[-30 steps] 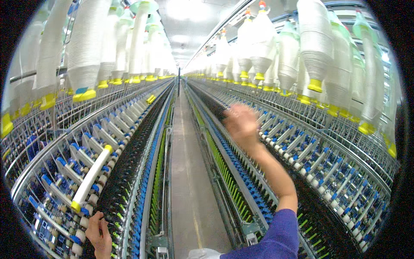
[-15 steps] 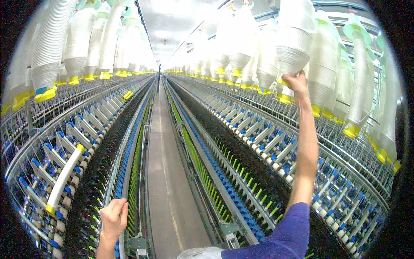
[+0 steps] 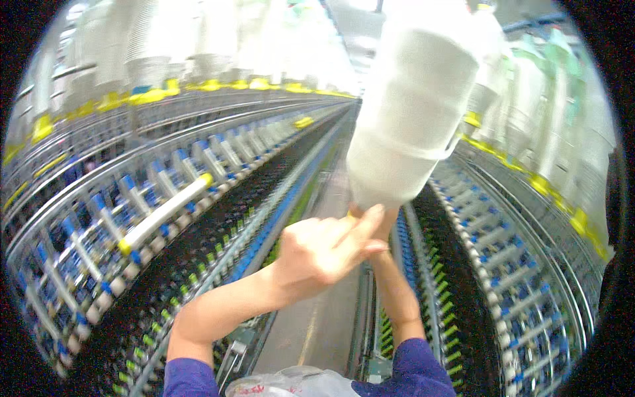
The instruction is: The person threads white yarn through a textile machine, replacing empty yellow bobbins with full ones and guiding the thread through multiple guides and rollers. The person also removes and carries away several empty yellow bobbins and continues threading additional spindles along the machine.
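left hand [image 3: 324, 248]: raised overhead, fingers curled together and pressed up against the underside of the big white roving bobbin [image 3: 410, 119]; it touches the bottom edge but whether it truly clamps anything there i cannot tell
right hand [image 3: 376, 215]: mostly hidden behind the left hand and the bobbin base; only the forearm shows rising to the same spot, so whether it is closed or spread i cannot tell
roving bobbin: hanging above the aisle on the right-hand side, close to the camera, tilted a little, its lower end right at both hands; its top runs out of view
neighbouring bobbins [image 3: 529, 99]: a row of similar white packages with yellow bases hangs just beside it, along the right frame
left frame [image 3: 165, 198]: rows of blue and white spindles, with one long white tube with yellow ends [image 3: 162, 213] lying across them, well apart from the hands
aisle floor [image 3: 317, 324]: narrow grey strip between the two machines, far below the hands
plastic bag [image 3: 297, 384]: clear, at the person's chest
risk, slipping: i judge the support to be only from below, so the tilted package could roll off the fingers and drop to the aisle
risk, knocking: swinging it sideways could bump the neighbouring bobbins
risk, fouling: loose roving might snag on fingers and break
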`<state>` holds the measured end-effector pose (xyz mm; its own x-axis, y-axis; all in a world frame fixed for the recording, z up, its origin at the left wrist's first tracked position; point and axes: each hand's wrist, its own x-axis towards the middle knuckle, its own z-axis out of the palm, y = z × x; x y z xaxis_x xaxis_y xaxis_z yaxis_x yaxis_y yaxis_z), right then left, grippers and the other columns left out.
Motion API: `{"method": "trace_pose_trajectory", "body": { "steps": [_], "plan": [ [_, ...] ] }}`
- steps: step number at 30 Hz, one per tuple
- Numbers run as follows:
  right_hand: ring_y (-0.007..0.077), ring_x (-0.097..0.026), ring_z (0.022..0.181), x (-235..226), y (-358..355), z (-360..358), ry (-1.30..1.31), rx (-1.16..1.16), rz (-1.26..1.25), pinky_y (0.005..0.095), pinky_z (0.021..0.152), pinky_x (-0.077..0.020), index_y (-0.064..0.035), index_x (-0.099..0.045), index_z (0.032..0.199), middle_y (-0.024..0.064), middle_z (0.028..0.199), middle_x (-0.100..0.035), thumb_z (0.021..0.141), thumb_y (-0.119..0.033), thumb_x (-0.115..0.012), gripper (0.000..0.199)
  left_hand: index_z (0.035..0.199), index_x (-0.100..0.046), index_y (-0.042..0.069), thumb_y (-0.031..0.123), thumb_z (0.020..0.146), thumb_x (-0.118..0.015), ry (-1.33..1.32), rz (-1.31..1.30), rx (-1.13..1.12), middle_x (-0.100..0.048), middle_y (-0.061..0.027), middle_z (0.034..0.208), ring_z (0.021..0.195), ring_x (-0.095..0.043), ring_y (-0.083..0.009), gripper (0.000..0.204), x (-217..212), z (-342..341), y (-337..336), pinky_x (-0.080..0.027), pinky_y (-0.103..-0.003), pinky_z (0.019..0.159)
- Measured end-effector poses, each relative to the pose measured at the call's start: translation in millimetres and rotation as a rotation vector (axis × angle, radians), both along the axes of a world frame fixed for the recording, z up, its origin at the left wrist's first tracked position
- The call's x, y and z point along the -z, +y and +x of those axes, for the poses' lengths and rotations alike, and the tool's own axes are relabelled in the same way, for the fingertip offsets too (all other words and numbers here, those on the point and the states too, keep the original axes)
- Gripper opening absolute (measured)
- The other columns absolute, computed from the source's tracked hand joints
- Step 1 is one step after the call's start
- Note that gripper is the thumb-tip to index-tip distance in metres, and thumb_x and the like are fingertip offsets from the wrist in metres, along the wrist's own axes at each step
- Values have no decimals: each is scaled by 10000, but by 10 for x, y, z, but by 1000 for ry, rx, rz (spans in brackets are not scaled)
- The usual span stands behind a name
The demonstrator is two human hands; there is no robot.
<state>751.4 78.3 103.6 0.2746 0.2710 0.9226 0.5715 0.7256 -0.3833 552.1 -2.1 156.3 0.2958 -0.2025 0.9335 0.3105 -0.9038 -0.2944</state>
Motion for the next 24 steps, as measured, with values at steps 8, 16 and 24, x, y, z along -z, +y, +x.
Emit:
{"method": "trace_pose_trajectory", "body": {
  "steps": [8,16,24],
  "plan": [
    [280,-507,1104,1714,661,-1559,-12,-608,-425,417,935,-393,38,-458,1227,173,1266,-480,697,-174,-757,645,863,-676,52,48,631,-608,-60,326,-663,-494,30,587,490,-459,-93,242,366,-726,205,-339,-218,419],
    [230,-592,993,2947,382,-2857,83,-940,-351,348,829,-472,39,-562,1137,138,1073,-637,628,-180,-813,608,939,-612,-8,177,886,-574,-572,-1120,-35,-679,-88,781,666,-652,-146,195,-746,-2546,-243,-533,-271,595],
    [244,-604,822,2217,-98,-4470,-215,-1217,-686,340,741,-491,36,-519,1135,118,953,-630,578,-124,-785,637,950,-646,-52,96,806,-638,147,-1352,49,-678,-132,782,752,-643,-140,207,288,-2413,-456,-503,-291,678]
  ]
}}
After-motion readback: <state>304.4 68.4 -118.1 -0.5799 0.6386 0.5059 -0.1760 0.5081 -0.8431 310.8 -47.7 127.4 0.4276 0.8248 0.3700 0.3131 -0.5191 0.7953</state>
